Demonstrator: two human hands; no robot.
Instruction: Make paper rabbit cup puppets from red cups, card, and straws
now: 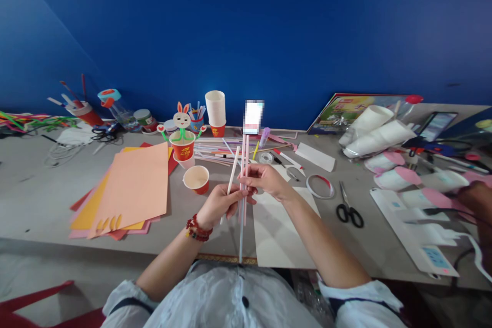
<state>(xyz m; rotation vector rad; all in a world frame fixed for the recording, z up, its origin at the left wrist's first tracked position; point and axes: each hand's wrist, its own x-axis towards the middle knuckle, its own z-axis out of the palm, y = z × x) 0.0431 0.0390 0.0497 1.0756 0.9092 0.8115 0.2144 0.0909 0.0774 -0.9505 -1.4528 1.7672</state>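
Before my chest, both hands are closed on a few thin straws held roughly upright. My left hand (219, 203) grips a white straw (233, 168), which tilts to the right at its top. Its fingertips also touch the pink straws (245, 159) beside it. My right hand (267, 180) pinches those pink straws from the other side. A longer pale straw (241, 241) runs down between my hands towards the table edge. Close to my left hand stands a red paper cup (197, 179) with its mouth up. White paper sheets (282, 236) lie under my right forearm.
Coloured paper (134, 184) is stacked at left. Behind it, a rabbit figure (182, 124) rises from a paper cup. Stacked white cups (215, 105) and loose straws lie further back. To the right are a tape roll (320, 186), black-handled scissors (349, 210) and a power strip (411, 230).
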